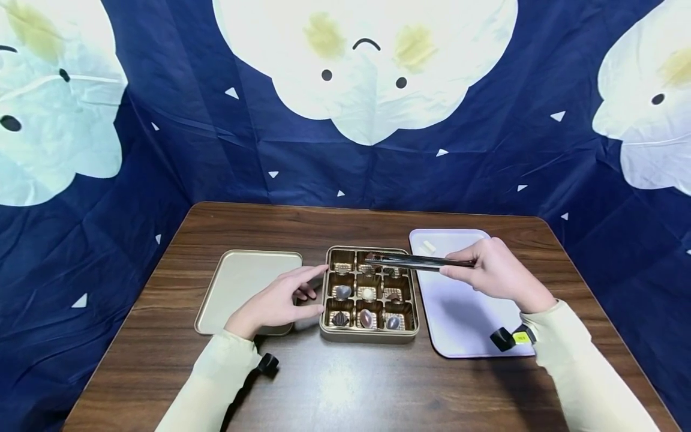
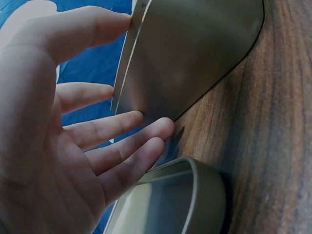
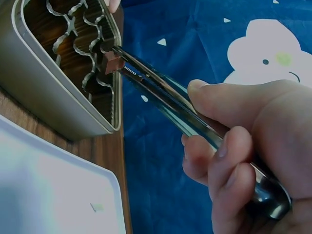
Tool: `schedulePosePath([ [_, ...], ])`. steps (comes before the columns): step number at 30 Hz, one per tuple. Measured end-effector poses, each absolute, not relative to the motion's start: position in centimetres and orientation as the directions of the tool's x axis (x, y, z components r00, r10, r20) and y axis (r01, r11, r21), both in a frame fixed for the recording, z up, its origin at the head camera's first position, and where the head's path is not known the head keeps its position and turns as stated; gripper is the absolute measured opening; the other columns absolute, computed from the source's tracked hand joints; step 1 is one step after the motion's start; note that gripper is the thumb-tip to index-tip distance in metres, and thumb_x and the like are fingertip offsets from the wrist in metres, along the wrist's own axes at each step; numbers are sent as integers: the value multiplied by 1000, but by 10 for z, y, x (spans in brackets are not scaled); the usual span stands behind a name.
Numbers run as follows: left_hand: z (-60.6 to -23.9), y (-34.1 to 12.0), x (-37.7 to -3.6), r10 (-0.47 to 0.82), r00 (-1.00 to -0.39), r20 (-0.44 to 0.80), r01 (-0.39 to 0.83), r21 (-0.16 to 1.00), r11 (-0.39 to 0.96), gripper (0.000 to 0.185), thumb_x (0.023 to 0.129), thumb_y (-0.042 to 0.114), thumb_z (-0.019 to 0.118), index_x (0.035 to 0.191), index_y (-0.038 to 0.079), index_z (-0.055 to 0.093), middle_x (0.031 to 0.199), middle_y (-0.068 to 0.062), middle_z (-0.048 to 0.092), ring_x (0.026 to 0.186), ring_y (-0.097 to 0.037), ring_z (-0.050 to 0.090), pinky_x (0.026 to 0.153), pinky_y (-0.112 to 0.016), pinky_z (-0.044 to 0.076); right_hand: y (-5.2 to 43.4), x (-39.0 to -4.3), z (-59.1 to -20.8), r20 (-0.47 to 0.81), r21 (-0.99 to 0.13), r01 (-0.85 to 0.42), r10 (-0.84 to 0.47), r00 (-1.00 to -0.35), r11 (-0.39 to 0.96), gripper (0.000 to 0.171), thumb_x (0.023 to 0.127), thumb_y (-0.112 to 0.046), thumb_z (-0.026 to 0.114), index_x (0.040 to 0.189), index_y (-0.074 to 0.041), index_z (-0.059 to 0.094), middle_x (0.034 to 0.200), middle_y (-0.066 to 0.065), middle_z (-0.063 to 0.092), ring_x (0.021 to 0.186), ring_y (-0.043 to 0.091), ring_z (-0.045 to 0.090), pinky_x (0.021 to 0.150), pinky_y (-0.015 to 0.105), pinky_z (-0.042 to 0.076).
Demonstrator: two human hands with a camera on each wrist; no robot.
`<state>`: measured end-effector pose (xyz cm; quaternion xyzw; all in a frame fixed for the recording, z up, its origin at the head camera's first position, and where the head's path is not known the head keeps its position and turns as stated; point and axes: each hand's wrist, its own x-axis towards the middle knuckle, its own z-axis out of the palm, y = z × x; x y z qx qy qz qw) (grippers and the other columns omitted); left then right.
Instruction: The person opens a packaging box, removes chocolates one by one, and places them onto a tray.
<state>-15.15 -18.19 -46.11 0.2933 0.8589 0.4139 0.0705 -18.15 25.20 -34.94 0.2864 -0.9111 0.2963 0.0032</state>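
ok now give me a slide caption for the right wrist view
Right hand gripping metal tongs that hold a brown piece over the divided box, with a pale tray nearby.

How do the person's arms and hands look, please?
The left sleeve and right sleeve are long and pale cream. Each side has a small black camera; beside the right one is a yellow label. The left hand and right hand have no gloves.
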Motion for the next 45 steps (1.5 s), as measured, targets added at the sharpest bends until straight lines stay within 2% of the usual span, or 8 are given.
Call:
schedulePosePath([
  [6,-461,-182,-153,560,-819,124,444,754,484,87,90,23,84,163,9,39,150,-11,54,101,-22,71,92,-34,61,269,-177,-344,200,-538,-499,-472,-859,679,11,92,-22,83,101,-15,86,55,-18,58,36,2,48,34,21,35],
  [15,-461,-181,-155,555,-822,128,442,758,479,87,90,25,84,163,11,38,146,-10,56,101,-20,71,92,-33,61,310,-171,-344,219,-502,-376,-306,-927,779,22,91,-27,84,103,-8,85,52,-13,60,42,5,50,38,23,37],
  [20,-462,-181,-156,558,-821,120,438,758,483,88,90,26,84,164,12,38,147,-9,55,102,-19,70,92,-32,61,338,-166,-351,224,-508,-298,-210,-952,808,21,92,-27,84,103,-9,85,63,-8,71,53,1,55,44,20,42],
  [24,-462,-181,-156,559,-821,117,437,758,484,88,90,27,84,164,11,38,149,-10,54,101,-18,70,92,-32,61,358,-162,-360,206,-502,-251,-167,-964,828,23,94,-30,82,104,-10,85,58,-9,66,50,4,53,42,23,37],
  [30,-461,-182,-154,552,-826,115,435,754,493,88,90,26,84,164,12,38,149,-9,55,101,-19,70,92,-33,61,375,-162,-377,193,-492,-210,-129,-973,845,30,95,-32,80,105,-5,83,50,-5,59,40,5,46,35,27,32],
  [37,-463,-183,-152,548,-828,118,432,759,488,88,90,27,84,164,13,39,150,-8,54,100,-20,70,91,-33,61,389,-161,-394,237,-432,-224,-130,-963,874,32,92,-27,83,102,3,82,47,-12,60,43,3,54,42,24,38],
  [41,-463,-182,-152,550,-827,118,432,760,485,88,90,28,84,164,13,38,151,-8,54,100,-19,70,91,-33,61,391,-162,-402,271,-409,-239,-133,-953,881,32,90,-24,84,103,5,81,47,-10,61,43,-1,52,44,22,37],
  [45,-463,-183,-152,550,-827,118,432,760,485,88,90,28,84,164,13,38,151,-8,53,101,-19,70,92,-33,61,389,-163,-405,290,-407,-237,-122,-949,882,32,88,-25,86,101,3,82,47,-10,60,43,0,51,43,22,37],
])
